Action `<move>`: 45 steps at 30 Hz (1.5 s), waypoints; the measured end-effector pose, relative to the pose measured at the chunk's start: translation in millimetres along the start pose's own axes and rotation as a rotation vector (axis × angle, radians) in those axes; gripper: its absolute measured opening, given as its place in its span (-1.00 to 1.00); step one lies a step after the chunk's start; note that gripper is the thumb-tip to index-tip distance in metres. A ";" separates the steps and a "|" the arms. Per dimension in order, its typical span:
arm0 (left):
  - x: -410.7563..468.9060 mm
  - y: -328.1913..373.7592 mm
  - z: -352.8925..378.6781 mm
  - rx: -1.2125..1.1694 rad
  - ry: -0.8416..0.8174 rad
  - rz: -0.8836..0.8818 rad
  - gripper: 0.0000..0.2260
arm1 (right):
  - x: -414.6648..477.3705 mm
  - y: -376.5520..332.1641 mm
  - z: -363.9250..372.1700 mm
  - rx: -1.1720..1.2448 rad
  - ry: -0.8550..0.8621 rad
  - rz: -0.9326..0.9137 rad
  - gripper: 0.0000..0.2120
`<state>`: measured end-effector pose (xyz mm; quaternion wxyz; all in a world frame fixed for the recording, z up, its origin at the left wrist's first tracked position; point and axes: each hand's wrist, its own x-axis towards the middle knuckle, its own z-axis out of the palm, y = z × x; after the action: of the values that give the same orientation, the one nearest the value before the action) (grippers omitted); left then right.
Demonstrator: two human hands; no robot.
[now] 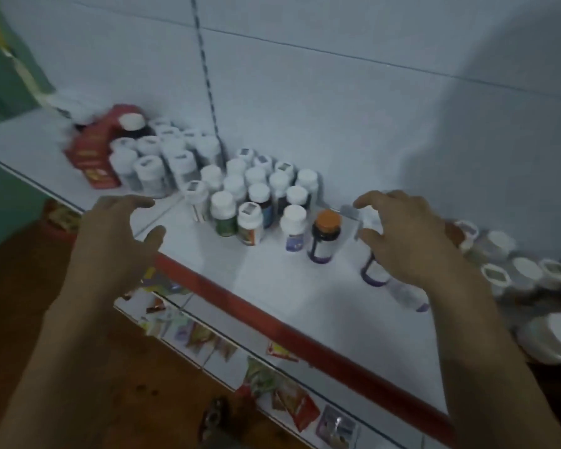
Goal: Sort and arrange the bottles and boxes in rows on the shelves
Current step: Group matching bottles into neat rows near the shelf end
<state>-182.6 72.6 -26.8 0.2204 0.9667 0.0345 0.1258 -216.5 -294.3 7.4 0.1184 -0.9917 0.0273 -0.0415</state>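
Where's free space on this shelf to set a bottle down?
Free: the front strip of the shelf between the red edge and the orange-capped bottle; also the left end before the red boxes. Crowded: the white-capped bottles at the back wall, jars at right.

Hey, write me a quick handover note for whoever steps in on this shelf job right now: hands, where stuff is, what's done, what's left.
Left hand: open, hovering over the shelf front, holding nothing.
Right hand: arched over a purple bottle; grip unclear.
Done: white-cap bottles packed in rows at the back, more beside the red boxes.
Left: orange-cap bottle, the purple one and the loose bottles at right probably need lining up.
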 end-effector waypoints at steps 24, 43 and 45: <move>307.6 -241.7 -26.7 -0.141 -0.042 0.040 -0.56 | 251.6 -428.2 165.1 0.238 0.079 -0.435 -0.57; 274.0 -275.6 -42.8 -0.411 0.136 -0.098 -0.68 | 254.9 -455.1 185.7 0.042 0.074 -0.377 -0.41; 267.5 -270.8 -56.3 -0.458 0.197 -0.066 -0.69 | 254.1 -453.0 176.0 0.190 0.031 -0.348 -0.39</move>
<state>58.2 372.6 -34.5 0.4335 0.8729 0.0578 0.2165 72.0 169.9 -36.4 0.2020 -0.9651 -0.1467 -0.0788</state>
